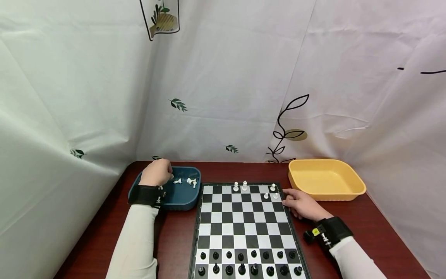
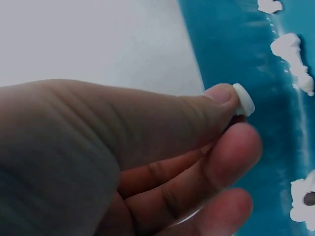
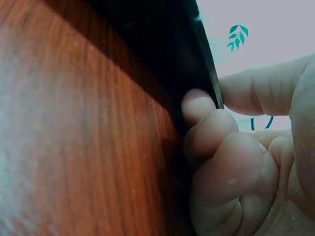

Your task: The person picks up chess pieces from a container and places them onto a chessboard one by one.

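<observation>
My left hand (image 1: 163, 174) reaches into the blue tray (image 1: 181, 202). In the left wrist view the hand (image 2: 236, 117) pinches a small white chess piece (image 2: 244, 100) between thumb and fingers, just above the tray floor (image 2: 236, 44). More white pieces (image 1: 186, 181) lie loose in the tray. My right hand (image 1: 292, 199) holds the right edge of the chessboard (image 1: 244, 224) near its far corner. The right wrist view shows the thumb on top of the black board edge (image 3: 199, 59) and the fingers (image 3: 206, 132) curled against its side.
Several white pieces (image 1: 240, 186) stand on the board's far rows, and two rows of black pieces (image 1: 244, 263) fill the near end. An empty yellow tray (image 1: 325, 180) sits at the back right on the brown table (image 1: 366, 221). White sheets hang behind and at both sides.
</observation>
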Demonstrator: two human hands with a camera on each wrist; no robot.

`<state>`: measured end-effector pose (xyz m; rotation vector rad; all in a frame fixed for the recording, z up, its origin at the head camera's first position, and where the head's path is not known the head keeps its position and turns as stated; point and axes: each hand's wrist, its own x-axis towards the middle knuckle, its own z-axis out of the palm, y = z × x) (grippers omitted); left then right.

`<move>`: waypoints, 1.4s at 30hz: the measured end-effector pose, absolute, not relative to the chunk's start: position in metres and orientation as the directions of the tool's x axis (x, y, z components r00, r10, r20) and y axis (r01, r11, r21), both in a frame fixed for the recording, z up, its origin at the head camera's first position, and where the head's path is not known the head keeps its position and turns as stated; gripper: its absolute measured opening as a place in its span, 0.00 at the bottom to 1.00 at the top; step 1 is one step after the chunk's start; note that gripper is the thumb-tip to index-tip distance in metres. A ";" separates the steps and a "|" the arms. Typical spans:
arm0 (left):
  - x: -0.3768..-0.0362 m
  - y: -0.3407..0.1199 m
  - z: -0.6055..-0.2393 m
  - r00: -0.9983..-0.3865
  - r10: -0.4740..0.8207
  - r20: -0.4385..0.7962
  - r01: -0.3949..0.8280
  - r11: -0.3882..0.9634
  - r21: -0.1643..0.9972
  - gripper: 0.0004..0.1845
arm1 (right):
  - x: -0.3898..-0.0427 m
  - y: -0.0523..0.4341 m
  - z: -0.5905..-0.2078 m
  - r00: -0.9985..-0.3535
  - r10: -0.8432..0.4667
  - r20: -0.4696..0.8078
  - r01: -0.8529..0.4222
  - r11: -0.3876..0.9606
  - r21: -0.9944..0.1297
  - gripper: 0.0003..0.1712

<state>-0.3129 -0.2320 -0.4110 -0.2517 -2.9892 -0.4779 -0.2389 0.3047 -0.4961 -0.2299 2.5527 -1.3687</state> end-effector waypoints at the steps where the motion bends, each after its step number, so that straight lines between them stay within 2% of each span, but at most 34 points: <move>1: -0.312 -0.231 -0.409 -0.980 0.149 0.132 0.183 0.936 0.300 0.05 | -0.239 0.305 -0.496 -0.960 -0.247 -0.132 -0.028 0.553 -0.833 0.37; 13: -0.299 -0.216 -0.392 -0.958 0.185 0.219 0.246 0.924 0.292 0.08 | -0.239 0.306 -0.498 -0.959 -0.247 -0.137 -0.023 0.551 -0.834 0.38; 22: -0.296 -0.199 -0.387 -0.914 0.243 0.324 0.335 0.904 0.267 0.06 | -0.240 0.306 -0.499 -0.959 -0.249 -0.133 -0.029 0.553 -0.832 0.38; 30: -0.292 -0.182 -0.388 -0.884 0.303 0.357 0.402 0.882 0.248 0.07 | -0.240 0.306 -0.499 -0.959 -0.249 -0.134 -0.026 0.548 -0.836 0.37; 35: -0.292 -0.172 -0.391 -0.844 0.352 0.404 0.462 0.860 0.216 0.06 | -0.240 0.305 -0.497 -0.958 -0.256 -0.127 -0.035 0.548 -0.836 0.38; 42: -0.287 -0.154 -0.395 -0.758 0.447 0.474 0.564 0.815 0.135 0.04 | -0.238 0.304 -0.496 -0.956 -0.268 -0.118 -0.049 0.543 -0.838 0.38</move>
